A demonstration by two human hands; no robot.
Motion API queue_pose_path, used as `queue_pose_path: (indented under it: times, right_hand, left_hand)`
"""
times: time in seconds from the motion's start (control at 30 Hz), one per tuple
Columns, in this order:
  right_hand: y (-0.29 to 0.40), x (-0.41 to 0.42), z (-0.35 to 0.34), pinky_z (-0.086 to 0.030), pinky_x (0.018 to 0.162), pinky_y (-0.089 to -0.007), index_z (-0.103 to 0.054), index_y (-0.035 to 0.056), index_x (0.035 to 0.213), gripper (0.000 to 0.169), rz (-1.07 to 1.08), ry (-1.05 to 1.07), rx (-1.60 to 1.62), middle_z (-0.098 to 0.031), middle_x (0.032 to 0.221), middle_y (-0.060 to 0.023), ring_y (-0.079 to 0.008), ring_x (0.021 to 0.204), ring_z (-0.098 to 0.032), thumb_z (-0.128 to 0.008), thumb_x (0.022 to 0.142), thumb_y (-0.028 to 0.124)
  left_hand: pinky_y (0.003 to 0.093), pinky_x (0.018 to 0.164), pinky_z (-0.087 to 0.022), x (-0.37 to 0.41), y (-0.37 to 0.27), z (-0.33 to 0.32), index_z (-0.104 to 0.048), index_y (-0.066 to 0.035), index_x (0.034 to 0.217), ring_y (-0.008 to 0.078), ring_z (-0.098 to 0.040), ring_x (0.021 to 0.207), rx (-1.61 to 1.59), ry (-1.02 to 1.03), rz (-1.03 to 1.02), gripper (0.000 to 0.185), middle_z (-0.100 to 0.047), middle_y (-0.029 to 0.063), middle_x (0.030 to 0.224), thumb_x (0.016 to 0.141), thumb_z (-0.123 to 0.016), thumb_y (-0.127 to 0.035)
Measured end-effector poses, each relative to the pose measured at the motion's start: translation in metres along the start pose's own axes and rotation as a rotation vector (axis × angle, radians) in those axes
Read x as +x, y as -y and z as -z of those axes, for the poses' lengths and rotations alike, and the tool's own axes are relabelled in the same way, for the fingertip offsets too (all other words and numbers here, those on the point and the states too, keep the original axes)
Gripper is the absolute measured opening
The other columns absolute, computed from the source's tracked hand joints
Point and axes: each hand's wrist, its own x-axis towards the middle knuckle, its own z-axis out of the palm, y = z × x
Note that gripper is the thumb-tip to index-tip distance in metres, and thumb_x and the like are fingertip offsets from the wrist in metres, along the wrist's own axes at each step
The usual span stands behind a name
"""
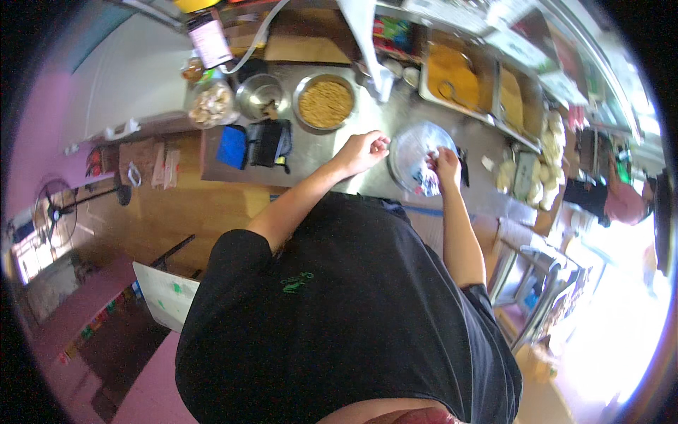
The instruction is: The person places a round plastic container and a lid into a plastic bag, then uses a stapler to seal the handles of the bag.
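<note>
My left hand (365,152) hovers over the steel worktop (312,153) with its fingers loosely curled, and nothing shows in it. To its right, my right hand (446,165) is over a round basin (394,168) that has a clear plastic bag (421,146) in it. The fingers of that hand are bent close to the plastic; blur hides whether they grip it. Printed colour shows on the bag's near side. Beyond my left hand stands a steel bowl (297,108) of yellow-brown nuts or grains (326,102).
Left on the worktop are an open dark pouch (270,142) with a blue flap (231,147), a steel pot (259,95) and a bag of pale pieces (211,106). Deep trays (487,116) hold orange and tan powder. Pale bagged items (548,169) lie right; a person (625,201) is farther off.
</note>
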Motion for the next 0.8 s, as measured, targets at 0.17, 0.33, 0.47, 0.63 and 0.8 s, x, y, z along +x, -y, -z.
queue_pose_path:
  times: [0.17, 0.33, 0.47, 0.63, 0.8]
  right_hand:
    - [0.003, 0.0, 0.009, -0.057, 0.063, -0.0279, -0.056, -0.0028, 0.112, 0.027, 0.019, 0.143, 0.108, -0.071, 0.093, -0.0161, -0.02, 0.074, -0.07, -0.057, 0.102, 0.022]
    - [-0.016, 0.019, 0.023, -0.061, 0.066, -0.0289, -0.053, -0.0063, 0.117, 0.029, 0.049, 0.229, 0.127, -0.07, 0.094, -0.0148, -0.0205, 0.078, -0.071, -0.056, 0.103, 0.019]
    - [0.002, 0.008, 0.023, -0.059, 0.067, -0.0306, -0.054, -0.0011, 0.115, 0.027, -0.055, 0.245, 0.226, -0.068, 0.102, -0.0134, -0.0238, 0.086, -0.073, -0.06, 0.102, 0.021]
    - [-0.008, 0.021, 0.043, -0.052, 0.073, -0.029, -0.055, 0.0027, 0.112, 0.025, -0.313, 0.203, 0.696, -0.062, 0.091, -0.0048, -0.0175, 0.081, -0.066, -0.06, 0.102, 0.024]
    - [-0.043, 0.049, 0.055, -0.048, 0.06, -0.0304, -0.059, 0.0037, 0.1, 0.021, 0.139, 0.421, 0.106, -0.06, 0.076, -0.0039, -0.0134, 0.066, -0.057, -0.059, 0.1, 0.025]
  left_hand:
    - [0.0373, 0.082, -0.056, 0.055, 0.004, -0.103, -0.062, -0.002, 0.126, 0.0306, -0.071, 0.093, 0.189, -0.002, -0.076, 0.047, -0.072, 0.0182, 0.106, 0.086, -0.074, -0.023]
    - [0.0368, 0.079, -0.057, 0.081, -0.01, -0.145, -0.07, -0.004, 0.118, 0.0311, -0.073, 0.087, 0.221, -0.003, -0.025, 0.038, -0.074, 0.0184, 0.098, 0.091, -0.069, -0.03]
    - [0.0377, 0.074, -0.054, 0.082, 0.012, -0.166, -0.074, -0.004, 0.101, 0.0278, -0.073, 0.087, 0.128, -0.34, -0.018, 0.025, -0.074, 0.0175, 0.094, 0.096, -0.063, -0.025]
    - [0.0411, 0.078, -0.054, 0.094, 0.021, -0.17, -0.061, -0.007, 0.107, 0.0263, -0.069, 0.091, -1.183, -0.388, 0.457, 0.018, -0.066, 0.0086, 0.088, 0.099, -0.05, -0.02]
    - [0.0255, 0.048, -0.03, 0.108, 0.038, -0.158, -0.058, -0.007, 0.084, 0.0106, -0.042, 0.054, -0.733, -0.127, 0.532, 0.019, -0.045, -0.0029, 0.061, 0.096, -0.051, -0.02]
